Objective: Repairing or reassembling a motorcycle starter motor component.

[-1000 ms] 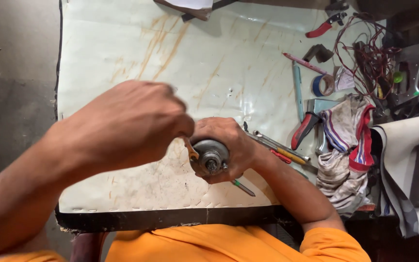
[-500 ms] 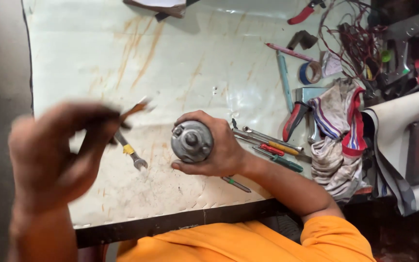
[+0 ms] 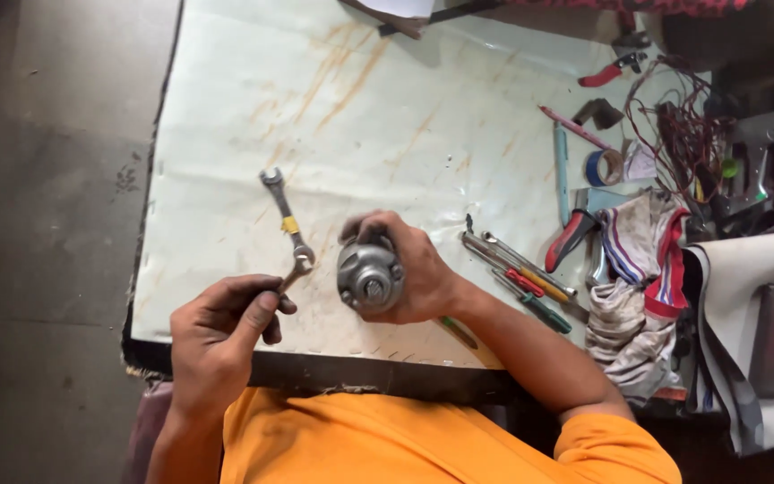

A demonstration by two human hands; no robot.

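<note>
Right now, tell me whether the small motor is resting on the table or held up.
Held up: the right hand wraps the motor, its shaft end facing the camera; whether it touches the table cannot be told.

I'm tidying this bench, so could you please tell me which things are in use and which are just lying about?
In use:
- wrench, in the left hand
- round metal motor housing, in the right hand

Lying about:
- screwdrivers
- red-handled pliers
- striped rag
- tape roll
- tangled wires

The right hand (image 3: 414, 273) covers the back of the motor (image 3: 369, 273). A screwdriver (image 3: 459, 332) lies partly hidden under that wrist. The table (image 3: 226, 108) runs off the top edge. The wire tangle (image 3: 687, 134) is too cluttered to sort out.
</note>
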